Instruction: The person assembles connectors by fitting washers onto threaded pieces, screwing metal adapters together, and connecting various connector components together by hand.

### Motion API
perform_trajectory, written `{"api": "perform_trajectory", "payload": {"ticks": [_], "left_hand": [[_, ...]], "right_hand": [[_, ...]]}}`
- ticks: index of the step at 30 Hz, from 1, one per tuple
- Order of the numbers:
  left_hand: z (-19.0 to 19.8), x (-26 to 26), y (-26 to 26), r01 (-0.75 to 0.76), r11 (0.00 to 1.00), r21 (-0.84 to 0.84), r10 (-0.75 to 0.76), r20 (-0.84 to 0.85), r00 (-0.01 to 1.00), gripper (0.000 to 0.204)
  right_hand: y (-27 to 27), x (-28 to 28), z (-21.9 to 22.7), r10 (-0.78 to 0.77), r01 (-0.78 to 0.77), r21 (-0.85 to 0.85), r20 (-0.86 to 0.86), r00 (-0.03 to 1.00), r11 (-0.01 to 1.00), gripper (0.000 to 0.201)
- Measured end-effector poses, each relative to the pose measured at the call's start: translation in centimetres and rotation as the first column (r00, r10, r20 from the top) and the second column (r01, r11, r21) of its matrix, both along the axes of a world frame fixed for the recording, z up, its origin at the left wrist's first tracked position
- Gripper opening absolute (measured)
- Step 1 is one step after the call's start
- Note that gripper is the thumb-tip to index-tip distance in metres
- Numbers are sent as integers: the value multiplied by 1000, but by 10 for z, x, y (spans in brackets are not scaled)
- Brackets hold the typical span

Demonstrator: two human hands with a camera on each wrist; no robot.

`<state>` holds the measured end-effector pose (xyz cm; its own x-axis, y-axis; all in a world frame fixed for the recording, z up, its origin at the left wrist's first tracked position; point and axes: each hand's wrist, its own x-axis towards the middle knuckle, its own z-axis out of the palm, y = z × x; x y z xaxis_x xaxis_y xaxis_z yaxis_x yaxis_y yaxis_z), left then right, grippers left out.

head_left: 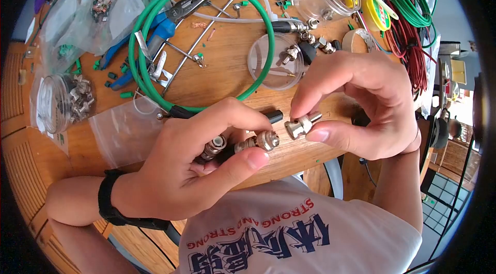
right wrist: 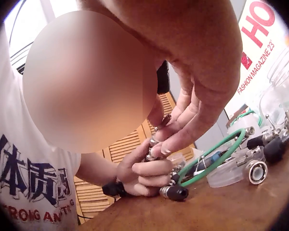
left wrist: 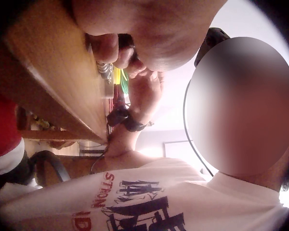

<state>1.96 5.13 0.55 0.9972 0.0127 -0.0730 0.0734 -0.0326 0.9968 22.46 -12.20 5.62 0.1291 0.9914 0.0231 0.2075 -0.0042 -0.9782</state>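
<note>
My left hand (head_left: 191, 160) holds a metal BNC connector (head_left: 267, 141) between thumb and index finger, its open end pointing right. A second metal connector (head_left: 216, 145) shows in the crook of that hand, partly hidden by the fingers. A black cable boot (head_left: 274, 116) shows just beyond the left fingertips. My right hand (head_left: 374, 106) pinches another BNC connector (head_left: 298, 127) between thumb and index finger, a small gap away from the left one. In the right wrist view both hands meet close together above the table, with a black-ended connector (right wrist: 174, 193) below the left fingers.
Beyond my hands lie a coiled green cable (head_left: 266, 59), blue-handled pliers (head_left: 164, 28) and a clear round lid (head_left: 258, 75). Several connectors lie near a clear jar (head_left: 310, 2). Red wires (head_left: 413, 67) hang at right. Plastic bags and a tub of connectors (head_left: 54, 103) stand left.
</note>
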Motion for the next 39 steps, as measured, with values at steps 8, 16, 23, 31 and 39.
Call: {"api": "perform_trajectory", "payload": {"ticks": [8, 16, 23, 31, 39], "left_hand": [[4, 1, 0, -15, 1000, 12, 15, 20, 1000, 21], [6, 1, -3, -46, 999, -25, 46, -3, 999, 17], [2, 1, -2, -59, 997, -50, 61, 44, 997, 17], [3, 2, 0, -32, 999, 3, 32, 18, 999, 18], [1, 2, 0, -48, 999, -9, 48, 25, 999, 20]], "right_hand": [[1, -4, -3, 21, -40, 75, 240, 971, 996, 21], [1, -3, -3, 64, -86, 69, 270, 961, 994, 17], [1, -5, -1, 41, -36, -52, 98, 994, 998, 19], [-2, -5, -3, 14, -11, -130, 27, 1000, 991, 21], [-1, -4, -3, 38, -28, -85, 126, 991, 996, 23]]}}
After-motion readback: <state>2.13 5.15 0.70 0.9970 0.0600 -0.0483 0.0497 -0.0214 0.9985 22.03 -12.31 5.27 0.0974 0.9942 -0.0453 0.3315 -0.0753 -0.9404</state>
